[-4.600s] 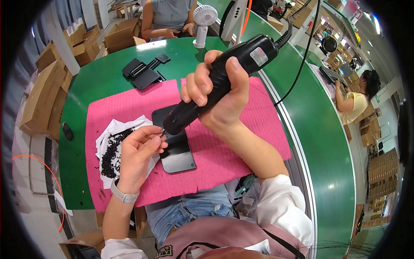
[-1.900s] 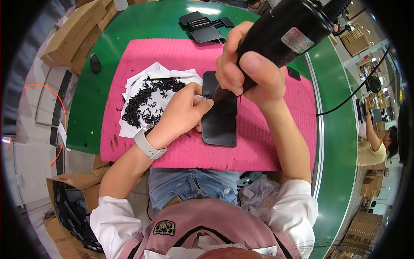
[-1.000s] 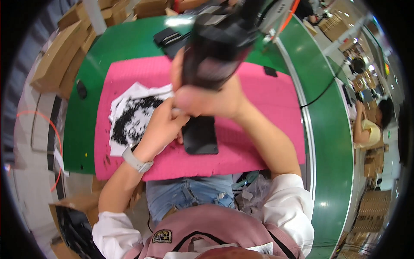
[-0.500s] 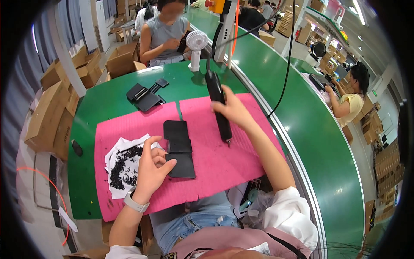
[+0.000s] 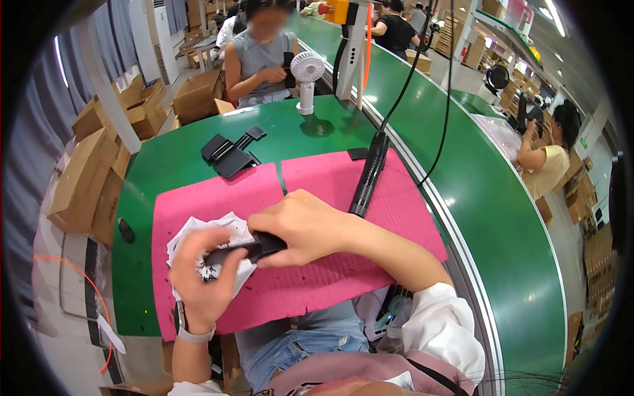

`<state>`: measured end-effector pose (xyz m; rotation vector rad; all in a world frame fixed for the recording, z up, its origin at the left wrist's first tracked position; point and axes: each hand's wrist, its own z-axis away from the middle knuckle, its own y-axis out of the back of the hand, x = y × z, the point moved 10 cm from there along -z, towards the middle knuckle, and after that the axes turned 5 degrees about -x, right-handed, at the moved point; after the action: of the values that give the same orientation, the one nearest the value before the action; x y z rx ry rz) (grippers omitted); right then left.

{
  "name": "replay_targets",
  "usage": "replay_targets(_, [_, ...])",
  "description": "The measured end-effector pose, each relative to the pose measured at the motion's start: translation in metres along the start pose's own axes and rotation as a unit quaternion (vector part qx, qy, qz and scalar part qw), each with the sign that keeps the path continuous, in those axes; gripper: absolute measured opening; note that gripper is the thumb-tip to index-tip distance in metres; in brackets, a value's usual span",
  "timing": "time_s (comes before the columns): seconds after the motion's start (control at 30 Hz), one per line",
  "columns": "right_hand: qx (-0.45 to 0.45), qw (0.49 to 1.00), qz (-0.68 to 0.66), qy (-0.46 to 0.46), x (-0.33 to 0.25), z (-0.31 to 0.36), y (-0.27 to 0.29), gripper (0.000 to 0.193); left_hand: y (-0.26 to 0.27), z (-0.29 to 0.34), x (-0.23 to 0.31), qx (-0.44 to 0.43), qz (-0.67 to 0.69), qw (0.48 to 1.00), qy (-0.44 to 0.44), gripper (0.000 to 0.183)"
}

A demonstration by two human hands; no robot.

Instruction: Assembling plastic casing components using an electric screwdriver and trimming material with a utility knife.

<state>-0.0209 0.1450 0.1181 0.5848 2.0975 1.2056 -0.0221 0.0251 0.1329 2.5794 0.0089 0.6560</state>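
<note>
Both my hands hold a flat black plastic part (image 5: 263, 247) over the pink mat (image 5: 330, 277). My right hand (image 5: 300, 224) is closed round its right end, hiding much of it. Thumb and fingers of my left hand (image 5: 205, 274) curve round its left end. Below the hands lies a crumpled white cloth or paper (image 5: 228, 224) with many tiny black pieces, probably screws, partly covered by the left hand. Beyond my right forearm, a black electric screwdriver (image 5: 371, 173) leans on its cable, its tip hidden behind the arm.
A black hinged bracket (image 5: 231, 153) lies on the green table (image 5: 152, 178) past the mat. A white hand fan (image 5: 306, 86) stands farther back. A small black piece (image 5: 357, 154) rests at the mat's far edge. Co-workers sit across and right; a metal rail borders the right side.
My right hand has let go of the electric screwdriver and moved left to the black part. That part, flat on the mat before, is now lifted and turned between both hands.
</note>
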Motion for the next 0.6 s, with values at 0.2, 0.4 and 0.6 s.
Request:
replay_targets(0.2, [0.201, 0.958, -0.188, -0.077, 0.008, -0.010, 0.001, 0.029, -0.011, 0.054, -0.082, 0.100, 0.052, 0.972, 0.204, 0.038])
replay_targets(0.4, [0.316, 0.918, -0.207, -0.122, 0.064, 0.076, 0.024, 0.039, -0.015, 0.019, -0.053, 0.094, 0.295, 0.925, 0.220, 0.041])
replay_targets(0.6, [0.146, 0.900, -0.409, -0.047, 0.006, -0.012, -0.030, 0.040, 0.141, 0.118, -0.063, 0.300, 0.135, 0.914, 0.238, 0.035])
